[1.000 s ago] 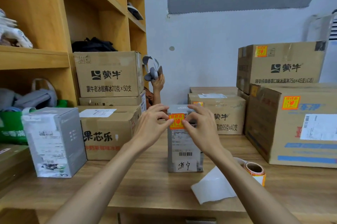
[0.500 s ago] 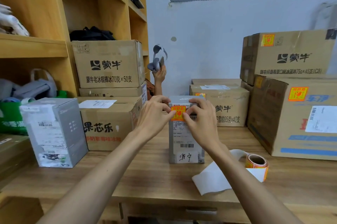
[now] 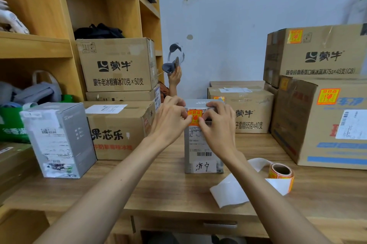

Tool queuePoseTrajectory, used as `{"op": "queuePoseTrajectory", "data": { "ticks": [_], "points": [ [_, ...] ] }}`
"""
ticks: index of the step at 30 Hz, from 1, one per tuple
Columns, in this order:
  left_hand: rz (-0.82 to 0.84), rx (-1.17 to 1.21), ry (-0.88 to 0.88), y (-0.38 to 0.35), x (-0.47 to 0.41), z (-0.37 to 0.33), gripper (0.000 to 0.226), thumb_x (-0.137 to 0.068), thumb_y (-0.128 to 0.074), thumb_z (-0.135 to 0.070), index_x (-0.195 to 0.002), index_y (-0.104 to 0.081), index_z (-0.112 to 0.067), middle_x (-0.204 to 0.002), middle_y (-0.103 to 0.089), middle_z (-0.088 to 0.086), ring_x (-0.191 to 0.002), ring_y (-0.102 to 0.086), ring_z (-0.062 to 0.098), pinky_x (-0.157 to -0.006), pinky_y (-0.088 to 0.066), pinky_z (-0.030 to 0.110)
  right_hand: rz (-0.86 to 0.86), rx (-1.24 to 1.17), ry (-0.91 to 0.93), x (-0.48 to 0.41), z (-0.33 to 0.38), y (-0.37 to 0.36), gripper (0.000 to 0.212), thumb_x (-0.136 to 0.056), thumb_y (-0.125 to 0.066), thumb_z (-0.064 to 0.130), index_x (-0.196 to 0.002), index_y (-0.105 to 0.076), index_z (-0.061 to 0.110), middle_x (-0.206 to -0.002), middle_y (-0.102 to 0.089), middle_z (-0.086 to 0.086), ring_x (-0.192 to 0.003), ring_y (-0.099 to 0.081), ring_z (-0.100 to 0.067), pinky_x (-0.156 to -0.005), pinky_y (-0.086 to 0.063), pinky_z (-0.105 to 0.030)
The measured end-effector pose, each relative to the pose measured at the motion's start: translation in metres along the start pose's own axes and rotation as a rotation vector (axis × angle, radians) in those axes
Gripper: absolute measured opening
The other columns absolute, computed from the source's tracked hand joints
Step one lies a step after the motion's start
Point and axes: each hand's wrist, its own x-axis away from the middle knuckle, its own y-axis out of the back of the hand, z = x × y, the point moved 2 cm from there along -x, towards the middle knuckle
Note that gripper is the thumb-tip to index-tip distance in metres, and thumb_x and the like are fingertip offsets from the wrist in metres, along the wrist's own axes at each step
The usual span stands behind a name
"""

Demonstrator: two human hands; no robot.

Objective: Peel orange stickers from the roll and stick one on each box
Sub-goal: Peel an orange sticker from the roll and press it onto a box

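I see the left hand [image 3: 170,120] and right hand [image 3: 218,124] with fingertips pressed on the orange sticker [image 3: 195,118], one at each side edge. Sticker sits flat, upright, near the top of the grey box [image 3: 202,152] front face, facing me. Box stands tall on the surface [image 3: 158,188]; sticker roll [image 3: 281,172] lies right of the box, core hole facing up and toward me.

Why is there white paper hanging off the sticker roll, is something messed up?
Nothing is broken. The white strip trailing from the sticker roll across the table looks like empty backing paper with its stickers gone. Both hands, left hand and right hand, press an orange sticker on the grey box.
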Motion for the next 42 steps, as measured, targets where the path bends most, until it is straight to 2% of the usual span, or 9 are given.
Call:
{"op": "queuePoseTrajectory", "data": {
  "ticks": [14,21,24,26,29,31,34,38,42],
  "points": [
    [-0.030,-0.303,0.014,0.001,0.000,-0.006,0.037,-0.089,-0.066,-0.055,-0.073,-0.070,-0.021,-0.096,-0.057,-0.003,-0.098,-0.051,0.020,-0.087,-0.042,0.039,-0.016,0.113,0.084,-0.001,0.000,-0.004,0.017,-0.083,-0.073,0.025,-0.075,-0.062,0.015,-0.113,-0.062,-0.003,-0.111,-0.051,-0.020,-0.105,-0.035,-0.043],
    [-0.019,-0.391,0.050,-0.002,-0.004,-0.005,0.058,-0.088,-0.056,-0.070,-0.084,-0.074,-0.014,-0.094,-0.061,0.001,-0.094,-0.051,0.020,-0.082,-0.043,0.037,-0.011,0.125,0.117,-0.001,-0.003,0.002,0.019,-0.082,-0.074,0.022,-0.075,-0.058,0.015,-0.112,-0.062,-0.003,-0.110,-0.051,-0.018,-0.104,-0.035,-0.040],
    [-0.060,-0.304,0.038,0.002,-0.002,0.001,0.046,-0.086,-0.063,-0.065,-0.083,-0.051,-0.021,-0.087,-0.058,-0.001,-0.082,-0.048,0.016,-0.069,-0.037,0.031,-0.009,0.079,0.099,-0.005,-0.002,0.006,0.023,-0.083,-0.073,0.025,-0.079,-0.053,0.016,-0.102,-0.062,0.000,-0.103,-0.054,-0.018,-0.101,-0.037,-0.039],
    [-0.042,-0.159,0.037,0.004,-0.002,0.009,0.043,-0.086,-0.068,-0.060,-0.095,-0.050,-0.022,-0.093,-0.057,-0.005,-0.084,-0.051,0.014,-0.067,-0.038,0.029,0.013,0.011,0.066,-0.010,-0.003,0.009,0.024,-0.084,-0.073,0.027,-0.087,-0.053,0.016,-0.096,-0.061,0.000,-0.095,-0.055,-0.020,-0.095,-0.037,-0.034],
    [0.122,0.111,0.048,0.001,-0.004,0.022,0.057,-0.091,-0.066,-0.052,-0.141,-0.049,-0.032,-0.128,-0.058,-0.008,-0.117,-0.050,0.010,-0.093,-0.047,0.035,0.082,-0.024,0.034,-0.020,-0.010,0.011,0.037,-0.085,-0.073,0.037,-0.110,-0.057,0.014,-0.109,-0.062,-0.001,-0.103,-0.054,-0.020,-0.095,-0.036,-0.031],
    [0.217,0.199,0.060,0.001,-0.005,0.027,0.065,-0.094,-0.063,-0.052,-0.152,-0.039,-0.037,-0.143,-0.052,-0.011,-0.131,-0.043,0.009,-0.105,-0.040,0.037,0.137,-0.002,0.051,-0.026,-0.016,0.011,0.049,-0.086,-0.071,0.046,-0.122,-0.058,0.016,-0.125,-0.062,0.000,-0.117,-0.052,-0.018,-0.104,-0.034,-0.033],
    [0.243,0.294,0.078,-0.002,-0.007,0.032,0.056,-0.095,-0.061,-0.053,-0.147,-0.049,-0.036,-0.146,-0.052,-0.013,-0.134,-0.040,0.004,-0.111,-0.036,0.036,0.209,-0.027,0.042,-0.034,-0.023,0.011,0.050,-0.086,-0.066,0.055,-0.123,-0.064,0.020,-0.134,-0.060,0.001,-0.126,-0.049,-0.016,-0.108,-0.030,-0.035],
    [0.170,0.421,0.142,-0.006,-0.009,0.035,0.038,-0.094,-0.066,-0.047,-0.128,-0.067,-0.031,-0.130,-0.061,-0.016,-0.126,-0.048,0.003,-0.107,-0.039,0.031,0.238,-0.093,0.020,-0.034,-0.026,0.007,0.043,-0.085,-0.066,0.058,-0.112,-0.068,0.024,-0.118,-0.066,0.010,-0.116,-0.050,-0.009,-0.096,-0.029,-0.027],
    [0.093,0.519,0.172,-0.014,-0.013,0.036,0.028,-0.091,-0.072,-0.042,-0.114,-0.073,-0.025,-0.117,-0.065,-0.013,-0.117,-0.055,0.004,-0.097,-0.044,0.027,0.195,-0.153,-0.023,-0.032,-0.028,0.000,0.033,-0.086,-0.066,0.054,-0.103,-0.066,0.026,-0.109,-0.064,0.012,-0.109,-0.049,-0.008,-0.090,-0.033,-0.030]
  ]
}}
